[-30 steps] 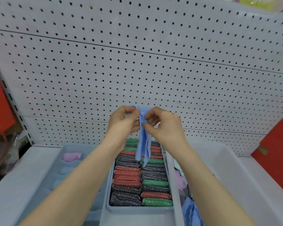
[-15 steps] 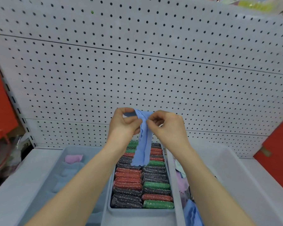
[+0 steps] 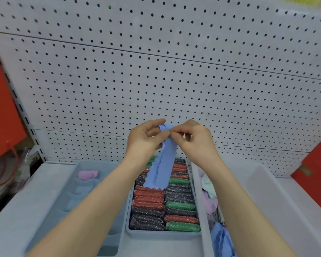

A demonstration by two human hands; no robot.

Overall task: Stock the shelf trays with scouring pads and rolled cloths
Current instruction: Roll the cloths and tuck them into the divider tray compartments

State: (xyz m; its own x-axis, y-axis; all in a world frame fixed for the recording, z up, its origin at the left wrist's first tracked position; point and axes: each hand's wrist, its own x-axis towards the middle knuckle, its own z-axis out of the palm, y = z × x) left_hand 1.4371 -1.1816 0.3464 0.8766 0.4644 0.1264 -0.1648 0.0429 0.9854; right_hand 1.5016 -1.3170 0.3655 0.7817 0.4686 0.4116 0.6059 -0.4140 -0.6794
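On my screen the fingertips of the right hand and the thumb and first finger of the left hand meet at the top edge of a blue cloth. Both hands pinch it there, almost touching each other. The fingers of both hands are curled in. The remaining fingers of the right hand are folded toward the palm, and I cannot tell if they also touch the fabric. The cloth is folded into a long narrow strip with a wavy lower edge. It hangs down from the two pinches, in front of the white pegboard and above the far half of the middle tray. Its lower end is over the scouring pads, and I cannot tell whether it touches them. These pads lie in two columns and fill the tray, in red, green and dark grey with glitter. Just beside it stands the left tray, where a pink rolled cloth lies at the far end and pale blue rolled cloths lie nearer to me. On the other side a taller bin holds loose cloths in pink, pale green and blue, not rolled. All containers stand on a grey shelf. A red panel is at the left edge of the view.
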